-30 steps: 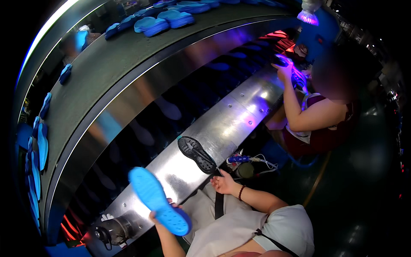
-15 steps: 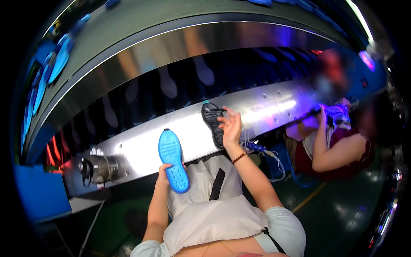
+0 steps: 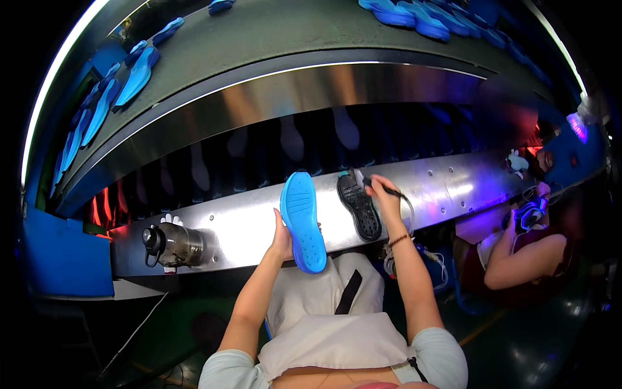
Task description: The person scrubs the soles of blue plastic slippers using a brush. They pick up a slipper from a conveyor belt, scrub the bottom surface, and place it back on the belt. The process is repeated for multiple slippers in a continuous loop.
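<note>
My left hand [image 3: 282,237] grips a bright blue shoe sole [image 3: 302,217] by its edges, with the thumb on its left side and fingertips showing at its right. The sole stands over the front edge of the metal ledge, its ribbed and dotted face toward me. To its right a black sole-shaped piece [image 3: 360,211] with a perforated heel lies on the ledge. Closed around a dark-handled brush [image 3: 391,191], my right hand [image 3: 382,192] is at the upper right of the black piece. The brush's pale tip points left, over the piece's toe end.
A dark bottle [image 3: 178,245] stands at the ledge's [image 3: 243,223] left end. Beyond the ledge, a conveyor belt [image 3: 278,39] carries several blue soles [image 3: 136,78]. A co-worker's arm [image 3: 525,259] is at the right. Cables [image 3: 437,262] hang below the ledge's front edge.
My right hand has gone from spread fingers above the black piece to gripping the brush. My left hand has raised the blue sole away from my lap. The whole view has shifted.
</note>
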`<state>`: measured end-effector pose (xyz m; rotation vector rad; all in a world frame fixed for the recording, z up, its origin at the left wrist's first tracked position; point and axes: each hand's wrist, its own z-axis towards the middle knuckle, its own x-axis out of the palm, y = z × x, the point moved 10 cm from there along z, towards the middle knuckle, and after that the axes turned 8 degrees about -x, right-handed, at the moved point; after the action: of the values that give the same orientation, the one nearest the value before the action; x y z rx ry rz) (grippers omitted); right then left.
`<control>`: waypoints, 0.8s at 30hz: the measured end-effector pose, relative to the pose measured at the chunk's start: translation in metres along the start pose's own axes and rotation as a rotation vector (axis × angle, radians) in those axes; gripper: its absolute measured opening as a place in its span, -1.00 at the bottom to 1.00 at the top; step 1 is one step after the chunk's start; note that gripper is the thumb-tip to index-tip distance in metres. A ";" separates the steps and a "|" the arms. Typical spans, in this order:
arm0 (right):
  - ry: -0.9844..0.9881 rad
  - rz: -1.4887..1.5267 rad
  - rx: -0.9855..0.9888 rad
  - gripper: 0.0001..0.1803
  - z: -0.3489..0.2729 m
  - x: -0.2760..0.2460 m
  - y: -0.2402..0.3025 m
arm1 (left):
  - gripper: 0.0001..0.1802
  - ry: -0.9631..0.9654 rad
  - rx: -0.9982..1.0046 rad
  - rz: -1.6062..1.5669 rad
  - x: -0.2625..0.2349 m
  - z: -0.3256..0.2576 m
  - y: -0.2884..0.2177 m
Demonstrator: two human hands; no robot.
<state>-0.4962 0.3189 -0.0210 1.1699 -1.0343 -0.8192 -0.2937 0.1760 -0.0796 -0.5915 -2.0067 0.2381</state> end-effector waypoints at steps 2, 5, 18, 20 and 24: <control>-0.019 0.197 0.161 -0.78 -0.026 0.000 -0.003 | 0.17 -0.010 0.002 0.005 0.001 0.011 0.000; 0.045 0.382 0.088 -0.76 -0.058 0.009 0.034 | 0.11 0.024 -0.076 -0.014 0.030 0.019 0.014; 0.131 0.424 0.215 -0.79 -0.070 0.053 0.038 | 0.15 0.287 0.015 -0.159 0.099 -0.010 0.042; 0.112 0.387 0.211 -0.78 -0.068 0.053 0.037 | 0.14 0.279 0.013 -0.147 0.098 -0.009 0.042; 0.124 0.315 0.144 -0.79 -0.059 0.055 0.046 | 0.10 0.287 0.035 -0.146 0.106 -0.013 0.039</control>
<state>-0.4229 0.2980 0.0318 1.1264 -1.1527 -0.4255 -0.3118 0.2613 -0.0073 -0.4284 -1.7540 0.0933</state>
